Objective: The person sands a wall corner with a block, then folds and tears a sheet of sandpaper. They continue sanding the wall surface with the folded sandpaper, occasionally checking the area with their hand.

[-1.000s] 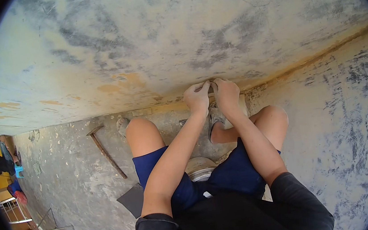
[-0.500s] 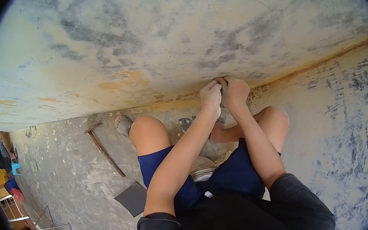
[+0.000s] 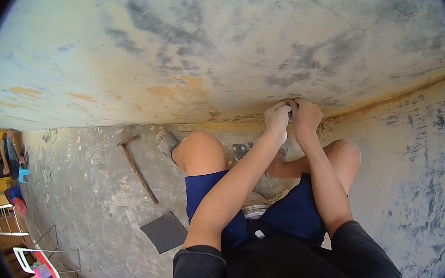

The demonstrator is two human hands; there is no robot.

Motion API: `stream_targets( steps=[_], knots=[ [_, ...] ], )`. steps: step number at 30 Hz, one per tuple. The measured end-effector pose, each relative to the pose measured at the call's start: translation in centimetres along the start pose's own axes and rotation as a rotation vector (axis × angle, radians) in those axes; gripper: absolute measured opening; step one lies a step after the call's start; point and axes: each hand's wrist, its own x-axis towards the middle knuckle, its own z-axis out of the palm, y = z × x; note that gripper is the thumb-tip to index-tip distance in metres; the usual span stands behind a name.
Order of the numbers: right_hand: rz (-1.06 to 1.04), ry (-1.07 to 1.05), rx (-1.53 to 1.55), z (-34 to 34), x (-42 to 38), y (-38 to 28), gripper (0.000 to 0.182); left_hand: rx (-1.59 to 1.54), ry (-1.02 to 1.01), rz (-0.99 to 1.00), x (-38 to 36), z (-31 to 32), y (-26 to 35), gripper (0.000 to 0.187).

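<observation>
Both hands are together low on the patchy grey and cream wall (image 3: 206,37), close to where it meets the floor. My left hand (image 3: 277,121) has its fingers curled and pressed at the wall. Right beside it, my right hand (image 3: 306,117) is closed, with bent fingertips at the same spot. Something small and dark seems to sit between the fingers, but it is too hidden to name. Below the hands, a small dark speckled piece (image 3: 242,150) lies on the floor between my legs.
On the floor to the left lie a wooden-handled hammer (image 3: 140,174) and a dark square sheet (image 3: 164,232). My slippered foot (image 3: 167,143) is near the wall. A second wall (image 3: 416,173) rises on the right. Far left are a red-and-white chair (image 3: 46,266), a blue stool (image 3: 23,174) and a person (image 3: 4,156).
My view has swung, so the wall, floor and hands sit differently in the picture. Both hands stay close together at the base of the wall, fingers still closed.
</observation>
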Motion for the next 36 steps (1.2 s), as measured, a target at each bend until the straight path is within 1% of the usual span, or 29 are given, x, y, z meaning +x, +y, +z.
stream_targets(
  steps=[3,5,8,10,11,14,15,16,17,18,19,20,21,23,24,25,29,31,32,33,35,36],
  knots=[
    [-0.023,0.005,-0.046,1.6,-0.1,-0.8,0.035,-0.044,-0.007,-0.044,0.7,-1.3,0.1,0.019],
    [-0.037,0.005,-0.095,2.2,-0.4,-1.3,0.036,-0.078,0.062,-0.028,1.0,-2.0,0.3,0.019],
    [-0.077,0.036,-0.041,1.9,-0.5,-1.2,0.034,-0.112,0.061,-0.026,1.1,-1.9,-0.1,0.02],
    [-0.017,0.042,-0.022,1.2,-0.3,-0.6,0.034,-0.113,0.033,-0.048,0.9,-1.1,-0.6,0.021],
    [-0.022,0.037,-0.026,1.0,-0.3,-0.2,0.034,-0.107,0.014,-0.069,0.8,-1.1,-1.1,0.022],
    [-0.03,0.06,-0.01,0.8,-0.1,-0.1,0.039,-0.15,-0.002,-0.066,1.4,-1.3,-1.6,0.018],
    [-0.048,0.03,-0.027,0.9,0.0,-0.6,0.035,-0.151,0.001,-0.065,1.6,-1.6,-1.4,0.018],
    [-0.066,0.001,-0.042,1.0,-0.1,-1.1,0.031,-0.136,0.055,-0.079,1.9,-2.0,-1.0,0.014],
    [-0.068,0.0,-0.038,1.6,-0.2,-1.6,0.031,-0.119,0.108,-0.093,1.7,-2.3,-0.2,0.011],
    [-0.114,-0.015,-0.031,2.3,-0.4,-2.1,0.028,-0.118,0.112,-0.09,1.5,-2.5,0.7,0.011],
    [-0.16,-0.03,-0.024,2.8,-0.6,-2.6,0.025,-0.143,0.163,-0.102,1.3,-2.8,1.5,0.008],
    [-0.163,-0.032,-0.017,2.9,-0.6,-3.2,0.025,-0.167,0.214,-0.112,0.8,-2.7,2.7,0.005],
    [-0.188,-0.052,0.032,2.7,-0.8,-3.9,0.022,-0.166,0.222,-0.109,-0.1,-2.2,3.6,0.005],
    [-0.213,-0.077,0.084,1.8,-0.8,-4.8,0.019,-0.179,0.271,-0.007,-1.6,-1.5,4.7,0.007],
    [-0.212,-0.08,0.164,1.3,-0.7,-5.1,0.017,-0.178,0.275,-0.006,-2.1,-1.6,4.9,0.007],
    [-0.211,-0.082,0.242,0.7,-0.5,-5.3,0.017,-0.12,0.253,0.028,-2.6,-1.6,5.3,0.01],
    [-0.185,-0.157,0.302,-1.0,-0.5,-5.8,0.017,0.037,0.223,0.115,-2.7,-2.7,5.8,0.014],
    [-0.206,-0.217,0.399,-1.3,-0.9,-5.8,0.022,0.087,0.219,0.132,-2.3,-4.1,5.5,0.017],
    [-0.202,-0.215,0.4,-1.5,-1.2,-6.0,0.022,0.133,0.217,0.154,-2.4,-4.5,5.7,0.02],
    [-0.227,-0.227,0.417,-1.8,-1.4,-6.2,0.024,0.135,0.215,0.153,-2.6,-5.0,5.9,0.02],
    [-0.255,-0.255,0.426,-2.3,-1.8,-6.8,0.032,0.315,0.238,0.251,-3.4,-5.8,6.5,0.018],
    [-0.254,-0.253,0.427,-2.3,-1.8,-6.8,0.032,0.318,0.237,0.251,-3.6,-5.6,6.6,0.018]
  ],
)
